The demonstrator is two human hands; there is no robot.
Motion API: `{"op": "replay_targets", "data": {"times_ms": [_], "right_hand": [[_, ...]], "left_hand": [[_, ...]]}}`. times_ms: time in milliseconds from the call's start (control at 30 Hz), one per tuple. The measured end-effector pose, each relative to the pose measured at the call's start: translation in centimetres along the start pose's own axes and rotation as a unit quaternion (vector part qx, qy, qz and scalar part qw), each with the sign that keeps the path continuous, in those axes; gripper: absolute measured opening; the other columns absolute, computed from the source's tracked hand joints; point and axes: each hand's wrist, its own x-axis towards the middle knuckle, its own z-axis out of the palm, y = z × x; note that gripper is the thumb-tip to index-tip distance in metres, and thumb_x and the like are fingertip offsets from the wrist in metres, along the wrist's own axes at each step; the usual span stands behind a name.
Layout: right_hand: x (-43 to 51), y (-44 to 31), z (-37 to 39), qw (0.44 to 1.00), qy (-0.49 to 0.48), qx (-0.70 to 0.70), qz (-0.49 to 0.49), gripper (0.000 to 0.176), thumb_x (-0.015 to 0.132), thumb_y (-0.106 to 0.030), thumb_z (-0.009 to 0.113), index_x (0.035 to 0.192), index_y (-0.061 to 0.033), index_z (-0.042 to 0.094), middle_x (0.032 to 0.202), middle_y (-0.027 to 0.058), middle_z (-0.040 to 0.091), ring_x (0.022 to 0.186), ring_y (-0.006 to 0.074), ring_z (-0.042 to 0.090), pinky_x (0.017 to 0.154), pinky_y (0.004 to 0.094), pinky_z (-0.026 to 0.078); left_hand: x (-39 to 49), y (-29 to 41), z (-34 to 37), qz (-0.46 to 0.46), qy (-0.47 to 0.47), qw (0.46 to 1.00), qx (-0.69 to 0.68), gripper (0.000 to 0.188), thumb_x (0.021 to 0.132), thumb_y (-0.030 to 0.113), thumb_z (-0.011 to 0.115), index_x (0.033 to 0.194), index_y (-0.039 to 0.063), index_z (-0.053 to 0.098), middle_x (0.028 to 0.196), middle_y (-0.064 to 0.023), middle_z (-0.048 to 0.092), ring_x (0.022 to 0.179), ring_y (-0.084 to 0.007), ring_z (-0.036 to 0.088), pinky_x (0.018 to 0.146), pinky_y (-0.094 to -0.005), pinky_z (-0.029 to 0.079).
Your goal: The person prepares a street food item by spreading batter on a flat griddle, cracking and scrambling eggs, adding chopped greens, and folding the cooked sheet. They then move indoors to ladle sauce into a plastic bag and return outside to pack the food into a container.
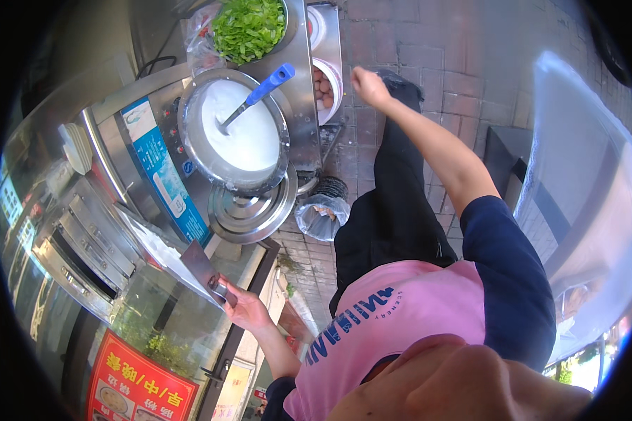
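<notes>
My left hand [247, 308], at the lower middle, grips a flat metal scraper [200, 266]. The near end of a shallow metal tray [160, 244] with a white layer on it meets the same hand; whether the fingers hold it too is unclear. My right hand [371, 88] hangs over the paving with its fingers curled, and nothing shows in it. Left of it, a large steel pot [187, 134] holds white liquid [247, 139], with a blue-handled ladle [270, 84] standing in it. A round steel lid [253, 218] lies partly under the pot.
A steel steamer with drawers [87, 247] stands at the left. Chopped green leaves [250, 26] fill a bowl at the top, near a white bucket of eggs [324, 92]. A lined waste bin [322, 218] stands by my legs. Translucent plastic sheeting [584, 210] is at the right.
</notes>
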Motion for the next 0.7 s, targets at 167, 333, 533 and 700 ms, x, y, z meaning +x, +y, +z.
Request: {"op": "replay_targets", "data": {"times_ms": [167, 333, 533, 700], "right_hand": [[0.9, -0.2, 9.7, 0.960, -0.158, -0.104, -0.209, 0.012, 0.080, -0.005, 0.049, 0.082, -0.0039, 0.061, 0.088, 0.0161, 0.062, 0.088, 0.0333, 0.063, 0.074, 0.0438, 0.052], [4.8, 3.8, 21.3, 0.925, -0.292, -0.143, -0.195, 0.018, 0.077, -0.006, 0.052, 0.089, -0.0012, 0.065, 0.094, 0.0165, 0.064, 0.084, 0.0279, 0.064, 0.070, 0.0372, 0.052], [6.2, 6.9, 25.0, 0.898, -0.365, -0.213, -0.118, 0.020, 0.080, -0.008, 0.051, 0.096, -0.0016, 0.062, 0.093, 0.0130, 0.063, 0.082, 0.0244, 0.062, 0.068, 0.0345, 0.051], [6.8, 7.0, 24.7, 0.900, -0.370, -0.214, -0.085, 0.023, 0.082, -0.011, 0.051, 0.102, -0.0019, 0.060, 0.092, 0.0100, 0.062, 0.079, 0.0214, 0.061, 0.067, 0.0322, 0.050]], "left_hand": [[-0.1, 0.1, -1.7, 0.006, 0.018, 1.000, -0.020, 0.061, 0.074, -0.010, 0.047, 0.134, -0.009, 0.035, 0.135, -0.0234, 0.043, 0.121, -0.0257, 0.050, 0.105, -0.0320, 0.041], [-0.5, -1.0, -2.9, 0.013, 0.001, 1.000, 0.002, 0.057, 0.079, -0.006, 0.048, 0.135, -0.001, 0.039, 0.135, -0.0195, 0.046, 0.120, -0.0263, 0.051, 0.100, -0.0358, 0.047], [-1.8, -0.8, -4.7, 0.038, 0.004, 0.998, -0.052, 0.048, 0.082, -0.001, 0.047, 0.128, -0.010, 0.037, 0.126, -0.0224, 0.052, 0.116, -0.0337, 0.053, 0.097, -0.0431, 0.048], [-1.8, -0.1, -4.9, 0.018, 0.034, 0.997, -0.069, 0.047, 0.083, 0.003, 0.047, 0.128, -0.011, 0.040, 0.121, -0.0244, 0.054, 0.115, -0.0332, 0.054, 0.096, -0.0454, 0.049]]}}
